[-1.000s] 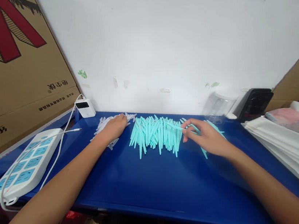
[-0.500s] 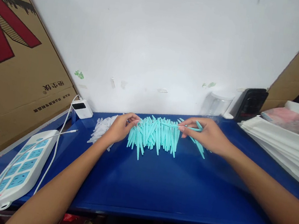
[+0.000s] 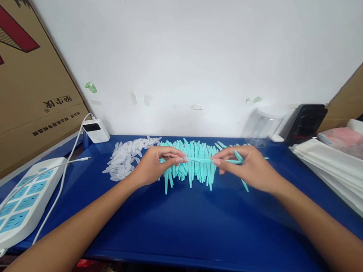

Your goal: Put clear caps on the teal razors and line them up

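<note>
My right hand (image 3: 244, 164) is closed on a slim turquoise stick (image 3: 203, 160) that looks like an eyebrow razor. Another turquoise end shows above its fingers. Opposite it, my left hand (image 3: 159, 164) pinches a small translucent cap (image 3: 188, 158), mostly covered by the fingertips, which meets the stick's left tip. How far the cap is on the tip cannot be made out. Beneath and behind both hands lies a pile of the same turquoise sticks (image 3: 193, 173). Left of it spreads a heap of translucent white caps (image 3: 123, 157). A few more sticks (image 3: 244, 185) lie under my right hand.
On the left are a white power strip (image 3: 21, 204) with a cable, a small white device (image 3: 97, 130) and a large cardboard box (image 3: 42, 77). A clear jar (image 3: 264, 127), a black holder (image 3: 306, 123) and stacked white trays (image 3: 337, 170) stand right on the blue table (image 3: 189, 226).
My left hand has moved right from between the two piles, bringing a cap to the stick's tip. My right hand has shifted slightly left and down with the stick.
</note>
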Action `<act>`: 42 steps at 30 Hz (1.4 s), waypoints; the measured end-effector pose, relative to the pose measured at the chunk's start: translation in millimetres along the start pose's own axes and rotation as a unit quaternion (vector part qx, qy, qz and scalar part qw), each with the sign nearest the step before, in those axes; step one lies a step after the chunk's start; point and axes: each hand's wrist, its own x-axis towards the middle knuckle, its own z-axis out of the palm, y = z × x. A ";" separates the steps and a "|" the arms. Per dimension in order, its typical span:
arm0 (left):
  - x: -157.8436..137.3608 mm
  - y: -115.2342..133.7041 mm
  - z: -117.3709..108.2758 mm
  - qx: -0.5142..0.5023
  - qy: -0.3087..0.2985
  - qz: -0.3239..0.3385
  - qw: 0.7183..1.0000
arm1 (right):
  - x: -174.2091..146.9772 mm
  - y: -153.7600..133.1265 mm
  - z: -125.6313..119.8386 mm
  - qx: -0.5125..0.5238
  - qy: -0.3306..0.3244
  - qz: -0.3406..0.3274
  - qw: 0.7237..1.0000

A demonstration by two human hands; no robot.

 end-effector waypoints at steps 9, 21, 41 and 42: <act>-8.6 7.8 17.2 -0.021 0.011 -0.014 1.000 | -6.1 -8.8 12.5 0.038 -0.065 -0.009 0.997; -0.7 -9.4 1.2 0.196 0.089 0.027 0.976 | -3.7 0.3 0.7 -0.130 -0.063 -0.012 0.989; 14.9 -57.9 -58.0 0.585 -0.001 -0.082 0.807 | 14.1 58.9 -38.7 -0.465 0.068 0.151 0.870; 15.0 -58.3 -58.3 0.581 0.006 -0.083 0.809 | 15.4 61.6 -39.3 -0.452 0.062 0.143 0.878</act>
